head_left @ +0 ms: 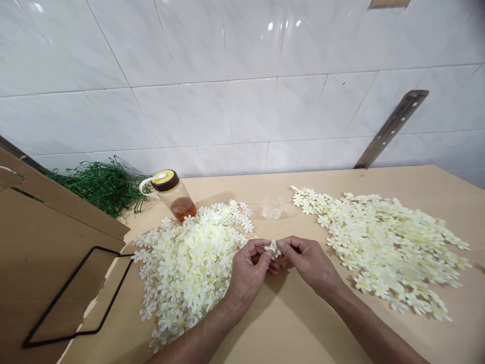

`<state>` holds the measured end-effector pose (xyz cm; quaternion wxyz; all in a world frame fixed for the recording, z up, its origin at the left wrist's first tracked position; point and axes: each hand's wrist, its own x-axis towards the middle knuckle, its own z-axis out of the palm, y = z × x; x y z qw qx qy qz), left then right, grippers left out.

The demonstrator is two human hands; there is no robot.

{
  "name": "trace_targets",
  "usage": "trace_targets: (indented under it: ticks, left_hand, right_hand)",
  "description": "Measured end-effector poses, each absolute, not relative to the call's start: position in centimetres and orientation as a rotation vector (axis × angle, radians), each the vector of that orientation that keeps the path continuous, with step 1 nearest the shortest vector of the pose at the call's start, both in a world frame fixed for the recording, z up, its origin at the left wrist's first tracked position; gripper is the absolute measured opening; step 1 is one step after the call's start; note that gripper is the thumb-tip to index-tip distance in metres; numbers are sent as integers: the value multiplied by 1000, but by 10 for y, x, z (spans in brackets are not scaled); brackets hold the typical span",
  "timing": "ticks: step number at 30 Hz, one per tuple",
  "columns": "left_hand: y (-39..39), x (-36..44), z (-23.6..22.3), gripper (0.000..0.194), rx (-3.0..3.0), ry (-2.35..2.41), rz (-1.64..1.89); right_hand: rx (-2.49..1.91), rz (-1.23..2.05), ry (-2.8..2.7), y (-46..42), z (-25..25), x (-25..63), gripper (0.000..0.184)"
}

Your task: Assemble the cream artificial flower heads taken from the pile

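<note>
My left hand (248, 270) and my right hand (308, 263) meet at the middle of the wooden table (288, 323), both pinching one small white fabric flower (272, 248) between their fingertips. A thick heap of the same white flowers (189, 258) lies just left of my left hand. A wider, flatter spread of white flowers (390, 242) lies to the right of my right hand.
A lidded bottle of amber liquid (172, 194) lies tilted behind the left heap. A small clear plastic piece (272, 209) sits behind my hands. Green wire stems (102, 184) are piled at back left. A cardboard box with a black strap (49, 263) stands at left. A metal bracket (392, 126) leans on the tiled wall.
</note>
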<state>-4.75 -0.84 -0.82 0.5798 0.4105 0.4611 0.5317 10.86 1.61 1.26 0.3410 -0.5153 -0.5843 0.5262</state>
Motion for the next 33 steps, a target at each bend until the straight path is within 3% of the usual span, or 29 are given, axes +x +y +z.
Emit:
trace_targets:
  ticks: [12, 24, 33]
  left_hand:
    - [-13, -47, -10, 20, 1097, 1163, 1239]
    - [-16, -47, -9, 18, 1166, 1181, 1123]
    - [-11, -45, -5, 14, 1020, 1193, 1072]
  right_hand:
    - [-1409, 1421, -1443, 17, 9, 109, 39]
    - [-1497, 1059, -1639, 14, 18, 104, 35]
    - [-1394, 1438, -1327, 21, 1, 112, 42]
